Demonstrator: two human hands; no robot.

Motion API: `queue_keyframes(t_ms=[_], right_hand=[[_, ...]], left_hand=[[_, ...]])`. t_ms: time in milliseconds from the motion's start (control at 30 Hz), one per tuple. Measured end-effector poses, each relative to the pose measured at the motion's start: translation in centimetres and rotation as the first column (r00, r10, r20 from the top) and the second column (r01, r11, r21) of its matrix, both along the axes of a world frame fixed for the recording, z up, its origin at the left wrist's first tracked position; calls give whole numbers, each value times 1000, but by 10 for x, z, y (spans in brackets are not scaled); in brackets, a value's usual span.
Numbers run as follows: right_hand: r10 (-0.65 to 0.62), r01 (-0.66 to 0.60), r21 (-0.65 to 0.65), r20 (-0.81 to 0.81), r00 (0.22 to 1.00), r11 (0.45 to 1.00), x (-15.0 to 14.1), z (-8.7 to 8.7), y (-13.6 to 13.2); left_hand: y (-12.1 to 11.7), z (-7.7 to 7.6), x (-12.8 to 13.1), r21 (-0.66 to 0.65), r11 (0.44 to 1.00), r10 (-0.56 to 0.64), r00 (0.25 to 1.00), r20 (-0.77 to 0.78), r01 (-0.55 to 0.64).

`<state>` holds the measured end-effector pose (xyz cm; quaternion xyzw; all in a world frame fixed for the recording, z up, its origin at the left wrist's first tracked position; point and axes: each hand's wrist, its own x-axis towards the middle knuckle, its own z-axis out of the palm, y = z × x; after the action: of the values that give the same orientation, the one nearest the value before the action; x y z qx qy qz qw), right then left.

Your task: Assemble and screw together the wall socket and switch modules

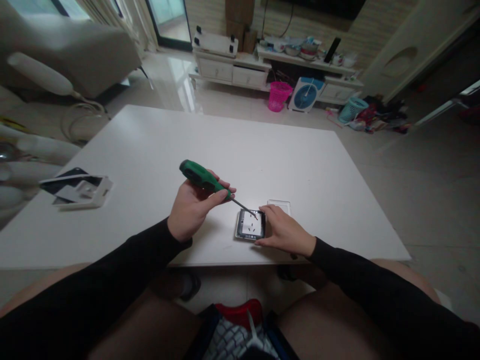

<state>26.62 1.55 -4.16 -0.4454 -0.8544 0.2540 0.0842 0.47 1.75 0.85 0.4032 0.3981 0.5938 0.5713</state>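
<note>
A screwdriver [202, 178] with a green and black handle is held in my left hand [191, 205], its thin shaft slanting down to the right. The tip meets, or hovers just over, the face of a wall socket [251, 225] with a white centre and dark border; which of the two I cannot tell. My right hand [283, 229] grips the socket's right edge, thumb at the near corner and fingers at the far one. Partly behind that hand lies a clear square frame [280, 204] on the white table [232, 145].
At the table's left end sits an open white box [90, 197] with dark and white plates in it. A small dark piece [293, 256] lies near the front edge under my right wrist. Beyond the table are a pink basket [278, 95] and a blue fan [305, 94].
</note>
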Motion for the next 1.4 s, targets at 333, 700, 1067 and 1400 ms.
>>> queue_keyframes(t_ms=[333, 700, 1067, 1400], right_hand=[[-12, 12, 2, 23, 1000, 1000, -4, -3, 3], [-60, 54, 80, 77, 995, 995, -1, -7, 7], [-69, 67, 24, 94, 993, 997, -4, -4, 6], [-68, 66, 34, 56, 996, 997, -2, -8, 6]], left_hand=[[2, 4, -2, 35, 998, 45, 999, -23, -44], [5, 3, -10, 157, 987, 48, 979, -198, -17], [1, 0, -7, 130, 990, -16, 948, -318, 60], [-3, -5, -3, 119, 988, -53, 941, -334, 98]])
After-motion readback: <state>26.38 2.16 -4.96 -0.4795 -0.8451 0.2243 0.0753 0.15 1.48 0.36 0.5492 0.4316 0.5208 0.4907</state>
